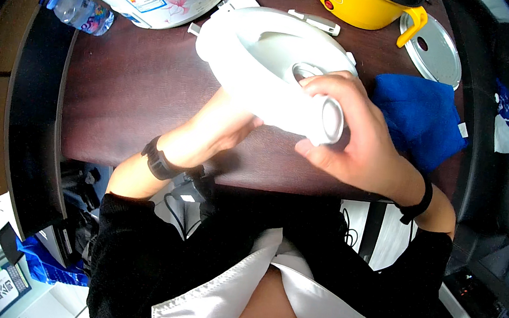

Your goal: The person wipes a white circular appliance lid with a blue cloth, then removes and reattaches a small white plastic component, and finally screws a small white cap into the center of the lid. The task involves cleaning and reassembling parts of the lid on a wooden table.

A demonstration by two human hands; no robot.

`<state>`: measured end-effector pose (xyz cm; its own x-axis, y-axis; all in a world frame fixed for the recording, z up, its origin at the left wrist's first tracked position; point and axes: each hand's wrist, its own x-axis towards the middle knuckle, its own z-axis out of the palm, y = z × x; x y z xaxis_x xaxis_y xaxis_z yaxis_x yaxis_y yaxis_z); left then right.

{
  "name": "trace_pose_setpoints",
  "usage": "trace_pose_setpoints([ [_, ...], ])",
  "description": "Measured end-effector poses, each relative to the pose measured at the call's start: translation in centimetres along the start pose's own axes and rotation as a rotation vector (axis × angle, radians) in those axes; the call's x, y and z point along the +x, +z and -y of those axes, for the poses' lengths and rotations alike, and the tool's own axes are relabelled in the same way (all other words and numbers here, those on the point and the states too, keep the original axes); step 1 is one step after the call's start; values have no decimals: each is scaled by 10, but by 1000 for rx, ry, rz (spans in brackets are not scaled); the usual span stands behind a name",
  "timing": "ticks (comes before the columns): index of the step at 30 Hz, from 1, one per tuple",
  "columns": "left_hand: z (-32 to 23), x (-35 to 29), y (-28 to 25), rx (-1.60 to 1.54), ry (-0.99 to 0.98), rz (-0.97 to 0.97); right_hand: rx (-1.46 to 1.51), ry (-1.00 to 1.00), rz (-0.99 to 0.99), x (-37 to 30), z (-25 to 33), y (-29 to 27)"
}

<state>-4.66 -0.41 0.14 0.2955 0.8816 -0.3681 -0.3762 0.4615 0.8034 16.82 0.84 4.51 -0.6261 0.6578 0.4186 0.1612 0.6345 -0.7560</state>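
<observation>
While both hands are engaged, the shell point(246, 77), a white moulded part that looks like a cooker lid, is held up over the near half of the table point(127, 103), toward the person. The left hand point(223, 126) supports its near left side from below; the fingers are hidden beneath, so how firmly they close cannot be told. The right hand point(358, 127) grips the cap point(324, 120), a round white end piece, with fingers above and thumb below. Whether the cap is attached to the shell cannot be determined. A ring point(304, 71) lies beside the right fingers, partly covered by them.

Handling: the shell appears to be rigid plastic, moderate to light in weight, and bulky for one hand. Expect its glossy, curved surface to be slippery. Support it broadly from underneath and take hold at the outer rim. Do not lift by the small tabs on the far edge, which could snap under load. Hold the cap around its side wall with thumb and fingers opposed; avoid squeezing the rim.

Surroundings: the cooker body point(179, 1) stands beyond the shell to the left. The yellow pot point(355, 5) and steel disc point(432, 50) are at the far right. The blue cloth point(417, 119) lies just beside the right hand.
</observation>
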Motion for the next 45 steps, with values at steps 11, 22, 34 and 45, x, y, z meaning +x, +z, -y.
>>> trace_pose_setpoints([
  [11,4,4,-33,-341,-11,116,-246,-91,70,-7,-2,7],
  [22,-6,9,-44,-247,-78,6,-335,-157,253,-6,-25,16],
  [34,-6,8,-54,-24,-41,-80,37,164,135,26,-31,7],
  [45,3,1,-71,-340,-109,45,-250,253,100,46,-27,27],
])
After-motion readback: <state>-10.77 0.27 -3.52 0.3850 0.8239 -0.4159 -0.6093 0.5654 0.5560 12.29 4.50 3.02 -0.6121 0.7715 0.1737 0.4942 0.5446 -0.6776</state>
